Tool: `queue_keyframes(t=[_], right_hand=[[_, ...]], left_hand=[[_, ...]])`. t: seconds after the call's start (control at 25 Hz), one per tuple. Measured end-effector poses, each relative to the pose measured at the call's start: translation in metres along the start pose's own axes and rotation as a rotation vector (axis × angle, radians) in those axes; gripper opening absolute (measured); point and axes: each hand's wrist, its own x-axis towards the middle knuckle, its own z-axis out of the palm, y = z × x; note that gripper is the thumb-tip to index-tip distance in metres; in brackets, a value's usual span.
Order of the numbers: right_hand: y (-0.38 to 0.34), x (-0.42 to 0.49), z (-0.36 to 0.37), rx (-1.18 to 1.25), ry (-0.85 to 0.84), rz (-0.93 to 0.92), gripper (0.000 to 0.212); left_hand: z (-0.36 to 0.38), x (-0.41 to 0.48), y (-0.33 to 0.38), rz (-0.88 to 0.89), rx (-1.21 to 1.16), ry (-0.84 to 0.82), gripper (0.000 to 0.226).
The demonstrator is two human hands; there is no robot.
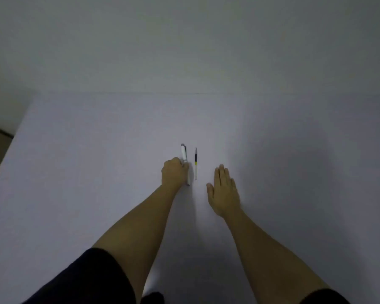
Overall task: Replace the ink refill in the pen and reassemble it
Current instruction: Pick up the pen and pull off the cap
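Head view. Both forearms reach away from the person across a pale, plain table (97,172), bare from the elbow down, with dark sleeves (92,279) showing at the near edge of the picture.

The left hand (173,172) is knuckles-up, fingers curled under into a loose fist, its right side pressed against the pen (185,163). The fingers appear closed around the pen's middle, though the fingertips themselves are hidden under the hand, so the exact grip cannot be confirmed. The pen is white, lying along the near-far line on the table; its capped end with a dark clip sticks out beyond the knuckles on the far side, and its other end shows just below the hand on the near side.

The right hand (224,189) lies flat, palm down, fingers straight and together, thumb held slightly out to the left. It holds nothing and touches neither item.

The ink refill (196,164) lies on the table between the two hands, parallel to the pen and just to its right, apart from it by a narrow gap. Its far half is dark, a short yellow band sits at the middle, and its near half is pale. It sits closer to the left hand than to the right, whose fingertips lie to the right of its near half.

The wall (184,40) beyond the table's far edge is plain and grey.
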Motion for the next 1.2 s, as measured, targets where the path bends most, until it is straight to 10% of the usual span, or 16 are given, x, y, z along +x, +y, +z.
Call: queue_keyframes(t=[0.6, 0.96, 1.2], right_hand=[[0.006, 0.003, 0.01, 0.02, 0.052, -0.002, 0.06], [-0.045, -0.014, -0.081, 0.935, 0.204, 0.044, 0.031], [-0.062, -0.031, -0.103, 1.187, 0.248, 0.015, 0.012]], left_hand=[[-0.012, 0.007, 0.002, -0.061, -0.105, 0.079, 0.023], [-0.064, -0.068, -0.003, 0.36, -0.27, -0.156, 0.013], [-0.057, -0.086, -0.007, 0.547, -0.206, 0.03, 0.015]])
